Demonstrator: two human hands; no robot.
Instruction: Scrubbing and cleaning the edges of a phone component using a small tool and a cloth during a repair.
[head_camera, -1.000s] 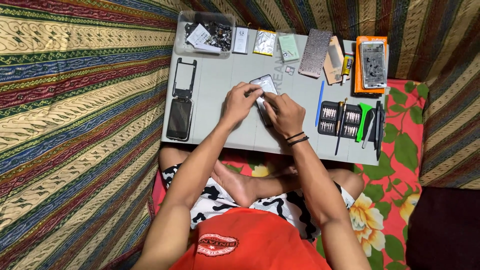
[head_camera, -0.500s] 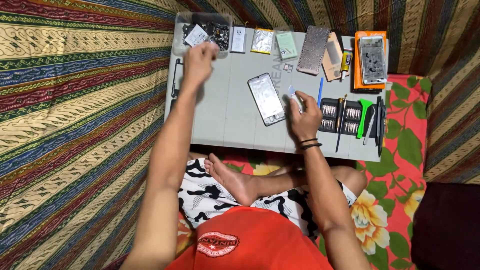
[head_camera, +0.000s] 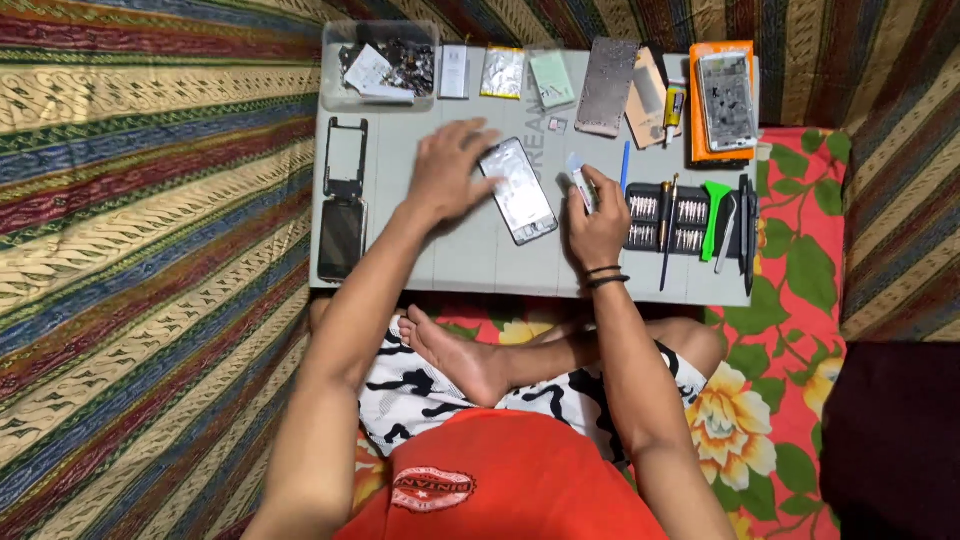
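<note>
An opened phone body (head_camera: 520, 190) lies tilted in the middle of the grey work board (head_camera: 470, 260). My left hand (head_camera: 447, 172) rests beside it with fingers spread, the fingertips touching its upper left edge. To the right of the phone, my right hand (head_camera: 592, 212) pinches a small pale part (head_camera: 580, 185) between thumb and fingers. A black bracelet sits on that wrist.
A clear tray of small parts (head_camera: 380, 65) stands at the board's back left, with a black phone frame (head_camera: 346, 158) and a dark screen (head_camera: 341, 238) below. Flat parts line the back edge. A screwdriver bit case (head_camera: 665, 220), tools and an orange box (head_camera: 722, 100) lie right.
My left hand has come back from the parts tray at the back left to the phone's upper edge. My right hand stays by the phone, holding the small part.
</note>
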